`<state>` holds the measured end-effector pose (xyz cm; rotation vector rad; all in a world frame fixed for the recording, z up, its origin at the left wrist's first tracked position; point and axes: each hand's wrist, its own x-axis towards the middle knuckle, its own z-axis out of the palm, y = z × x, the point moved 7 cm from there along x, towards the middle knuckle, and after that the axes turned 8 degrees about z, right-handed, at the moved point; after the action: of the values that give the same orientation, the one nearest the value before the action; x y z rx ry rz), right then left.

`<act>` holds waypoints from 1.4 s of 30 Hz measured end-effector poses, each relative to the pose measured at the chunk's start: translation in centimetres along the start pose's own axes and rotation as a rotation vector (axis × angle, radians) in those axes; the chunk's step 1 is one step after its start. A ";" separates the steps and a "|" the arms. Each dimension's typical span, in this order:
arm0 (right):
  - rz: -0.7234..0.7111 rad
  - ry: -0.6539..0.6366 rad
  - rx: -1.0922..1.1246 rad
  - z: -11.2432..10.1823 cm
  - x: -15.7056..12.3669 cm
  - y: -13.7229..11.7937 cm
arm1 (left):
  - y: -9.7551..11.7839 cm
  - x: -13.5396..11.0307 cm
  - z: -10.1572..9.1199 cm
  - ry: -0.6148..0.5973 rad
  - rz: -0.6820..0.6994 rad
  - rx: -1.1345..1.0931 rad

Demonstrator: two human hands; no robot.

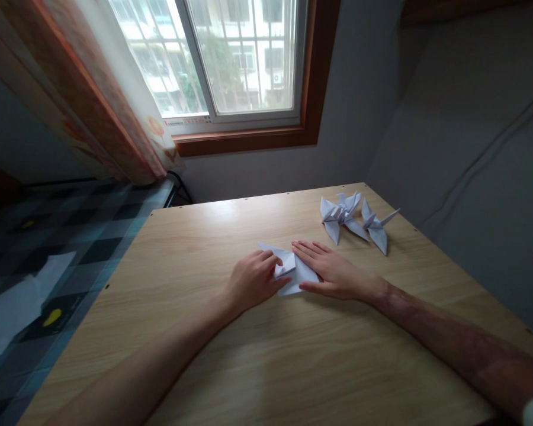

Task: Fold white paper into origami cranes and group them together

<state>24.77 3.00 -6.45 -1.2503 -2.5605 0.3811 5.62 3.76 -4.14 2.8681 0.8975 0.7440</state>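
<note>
Near the middle of the pale wooden table (249, 361), between your two hands, lies the folded white paper (304, 277); it has a smaller folded part standing out on its left side, and a pointed corner reaches past your left fingers toward the window. Your left hand (255, 278) comes in over the paper's left side with its fingers curled and bunched, the index finger and thumb at the smaller fold with a narrow gap showing between their tips; whether the other fingers pinch any paper you cannot tell from here, as the hand hides them. Your right hand (333, 272) lies flat at the paper's right side, its fingers stretched out straight and close together, the thumb set wide apart from them along the near edge; it presses on the paper rather than gripping it. Beyond your right hand, near the table's far right corner, sits a close cluster of folded paper birds (340, 214); just beside it, to the right, another paper bird (375, 229) rests with its wings spread and one thin point jutting toward the wall.
</note>
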 end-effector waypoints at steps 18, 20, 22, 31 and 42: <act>-0.012 0.026 0.012 0.0 0.1 0.2 | -1.6 0.1 -1.5 0.067 0.058 0.148; -0.010 0.028 0.011 0.0 0.1 0.2 | -1.6 0.0 -1.4 0.047 0.091 0.150; -0.005 0.024 0.005 0.0 0.1 0.1 | -1.6 0.0 -1.3 0.017 0.141 0.151; -0.011 0.008 0.010 0.1 0.2 0.1 | -1.8 0.2 -0.6 -0.154 0.271 0.116; -0.004 0.162 0.067 -1.5 -0.1 -0.7 | -1.4 0.4 -2.0 -0.165 0.114 0.134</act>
<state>24.87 2.69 -4.81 -1.2002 -2.3942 0.3470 4.22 4.90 -2.43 3.0643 0.7973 0.4613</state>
